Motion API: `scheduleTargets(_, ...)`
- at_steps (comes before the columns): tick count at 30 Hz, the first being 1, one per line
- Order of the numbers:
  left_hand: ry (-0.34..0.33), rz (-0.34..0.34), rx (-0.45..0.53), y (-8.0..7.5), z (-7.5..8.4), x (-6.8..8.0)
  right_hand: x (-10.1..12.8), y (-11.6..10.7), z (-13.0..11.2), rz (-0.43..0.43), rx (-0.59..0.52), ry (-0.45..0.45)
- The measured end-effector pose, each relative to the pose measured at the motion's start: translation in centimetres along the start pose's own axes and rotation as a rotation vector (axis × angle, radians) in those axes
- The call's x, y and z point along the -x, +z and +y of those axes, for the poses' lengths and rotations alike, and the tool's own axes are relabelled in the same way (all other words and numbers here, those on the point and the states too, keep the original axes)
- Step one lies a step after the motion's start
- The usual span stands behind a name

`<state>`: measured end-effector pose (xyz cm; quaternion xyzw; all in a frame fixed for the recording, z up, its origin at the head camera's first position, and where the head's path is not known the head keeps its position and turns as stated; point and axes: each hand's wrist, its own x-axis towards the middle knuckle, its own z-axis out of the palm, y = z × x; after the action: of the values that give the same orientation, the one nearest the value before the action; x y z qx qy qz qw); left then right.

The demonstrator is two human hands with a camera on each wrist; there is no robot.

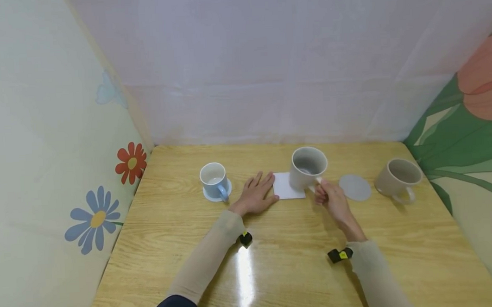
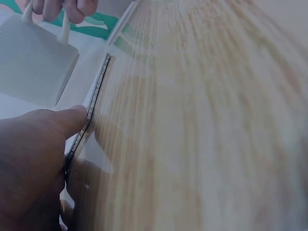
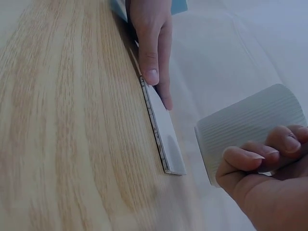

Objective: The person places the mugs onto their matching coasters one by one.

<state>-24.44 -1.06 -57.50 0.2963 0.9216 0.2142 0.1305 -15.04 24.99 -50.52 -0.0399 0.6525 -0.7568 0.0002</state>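
Note:
My right hand (image 1: pixel 334 201) grips the handle of a grey mug (image 1: pixel 302 180). The right wrist view shows fine ribs on that mug (image 3: pixel 248 120) and its base raised off the table. Below it lies a white square coaster (image 1: pixel 280 188), partly hidden by the mug in the head view. At the coaster's left side, my left hand (image 1: pixel 254 195) rests on the table with fingers spread. Its thumb (image 2: pixel 72 120) touches the coaster's edge, and the fingertips are at the coaster's left corner.
On the left, a light blue cup (image 1: pixel 213 176) stands on a round pale blue coaster (image 1: pixel 210 198). A round grey coaster (image 1: pixel 355 187) lies right of my right hand, with a beige mug (image 1: pixel 391 178) beyond it. A white cloth (image 1: pixel 275 77) hangs behind the wooden table (image 1: pixel 285 262).

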Motion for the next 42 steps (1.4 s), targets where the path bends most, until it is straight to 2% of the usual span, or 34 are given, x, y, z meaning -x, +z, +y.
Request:
scheduleTargets(12, -0.002, -0.008, -0.042, 0.4, -0.5, -0.3, -0.3, 0.8, 0.4, -0.005, -0.007, 0.007)
scheduleTargets(20, -0.007, -0.02, 0.001, -0.9, 0.6, 0.4, -0.4, 1.2, 0.7, -0.013, -0.002, 0.006)
scheduleTargets(29, -0.003, -0.007, 0.012, -0.3, 0.4, 0.5, -0.3, 1.7, 1.1, -0.011, 0.029, 0.019)
scheduleTargets(42, -0.005, 0.0, -0.006, -0.6, 0.6, 0.6, -0.4, 2.2, 1.3, -0.008, 0.023, 0.017)
